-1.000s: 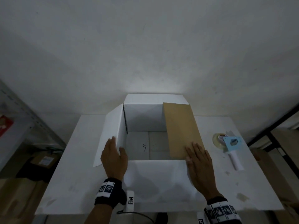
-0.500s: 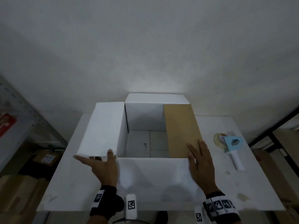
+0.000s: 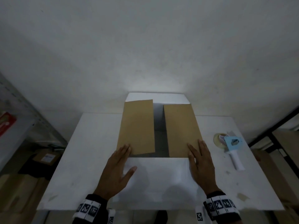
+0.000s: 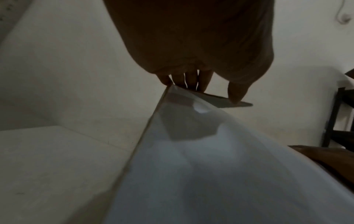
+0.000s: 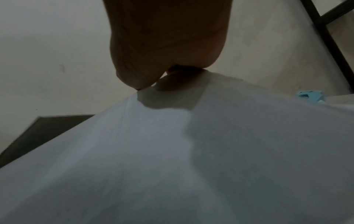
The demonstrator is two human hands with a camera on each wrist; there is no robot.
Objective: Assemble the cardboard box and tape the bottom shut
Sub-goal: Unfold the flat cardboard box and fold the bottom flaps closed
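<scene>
Since half a second ago, the left flap (image 3: 136, 127) has swung over from its outward spread and now lies folded across the box (image 3: 159, 178) opening, brown side up. Right flap (image 3: 182, 130) lies folded in as before; a dark gap stays between the two. Box sits at the middle of the table (image 3: 77, 159), white near flap spread toward me, white far flap (image 3: 157, 97) showing behind the brown ones.

My left hand (image 3: 117, 170) rests flat, fingers straight, fingertips on the near corner of the left flap, thumb spread onto the white near flap. Left wrist view: fingers (image 4: 188, 79) reach over the box edge, holding nothing. My right hand (image 3: 201, 164) lies flat too, fingers extended, pressing the near corner of the right flap. Right wrist view is dark; palm over white cardboard.

Tape dispenser (image 3: 231, 147), pale blue with white handle, lies on the table well right of the box, untouched. Shelving (image 3: 14, 120) stands to the left.
</scene>
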